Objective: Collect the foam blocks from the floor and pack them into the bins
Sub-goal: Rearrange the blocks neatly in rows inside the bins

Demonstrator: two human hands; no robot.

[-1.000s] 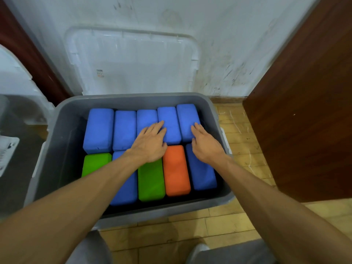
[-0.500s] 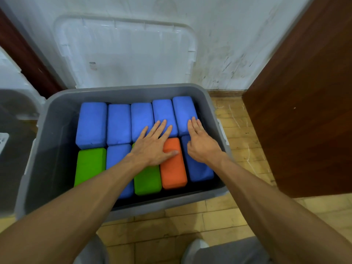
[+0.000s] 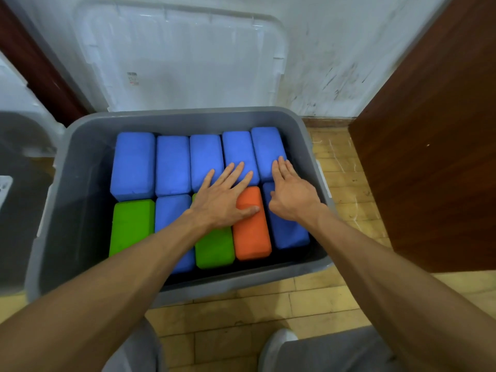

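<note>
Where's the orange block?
Head view: orange block lies in the gray bin, near row, right of centre, between a green block and a blue block, partly under the left hand.

The left hand (image 3: 222, 205) and right hand (image 3: 292, 197) are bare, as are both forearms (image 3: 120, 277). Grey trousers (image 3: 335, 350) are worn, and one whitish shoe (image 3: 276, 342) shows.

Sticker (image 3: 132, 78) on the lid (image 3: 188, 49) is illegible.

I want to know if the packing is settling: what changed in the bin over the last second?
The left hand shifted right, its thumb now spread across the orange block. Nothing was gripped or released. The right hand stays flat on the rightmost blue blocks; blocks keep their places in the grey bin.
</note>
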